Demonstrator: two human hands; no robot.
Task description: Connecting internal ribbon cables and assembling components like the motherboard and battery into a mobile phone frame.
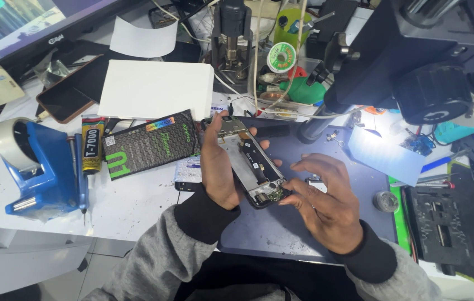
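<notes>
Two hands are working at the middle of the frame on an opened phone (251, 167), which is lying tilted above a dark work mat (281, 228) with its inner boards and metal frame facing up. The left hand (217, 167) is wrapping around the phone's left edge, the thumb lying across the upper part and the fingers curling underneath, so it is closed firmly on the body. The right hand (326, 206) is hovering at the phone's lower end; its fingers (309, 167) are spreading loosely apart, and only the lowest fingertips are meeting the small board at the bottom corner. Whether anything tiny is pinched there, I cannot tell.

To do this well, the left hand should be keeping the phone steady and level while the right is pressing lightly, fingertip only, near the connector, since the exposed parts look delicate.

At the left of the frame a blue tape dispenser (41, 173) is standing, with a glue tube (92, 145) and a dark flat package (150, 144) just beside it. A microscope arm (415, 61) is filling the upper right.
</notes>
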